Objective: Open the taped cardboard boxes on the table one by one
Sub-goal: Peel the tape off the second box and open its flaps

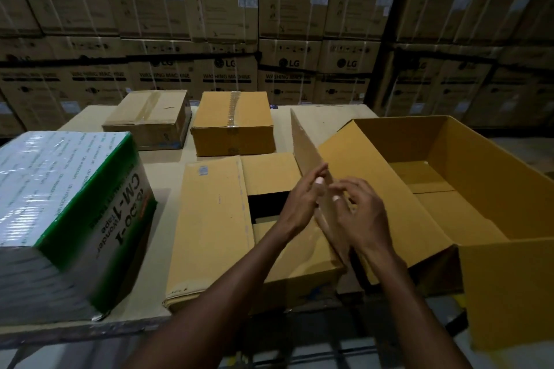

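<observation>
Both hands meet at the raised flap [311, 159] of the box [227, 219] directly beneath them. The left hand [299, 201] presses its fingers flat against the flap's left face, and the right hand [359, 213] curls its fingers over the flap's right face, so the cardboard stands nearly upright, pinched between the two. Under the left hand the top of this box is partly open: a dark gap shows between its inner flaps, and the opposite outer flap lies folded flat, out to the left of the hands.

Just right of the right hand sits a large open box [449, 189], all flaps spread, its yellow-brown inside showing no contents; its near end hangs past the edge of the bench [165, 171].

Beyond the hands, at the far side of the bench, two boxes are sealed. The yellow taped box [232, 123] lies straight ahead, with a shiny strip of tape running along its top seam. The brown taped box [148, 117] sits to its left, also taped across the top.

Well to the left of the left hand rests a white and green carton [60, 204] with printed lettering, wrapped in glossy film.

Behind the bench rises a wall of stacked appliance cartons [227, 39].
</observation>
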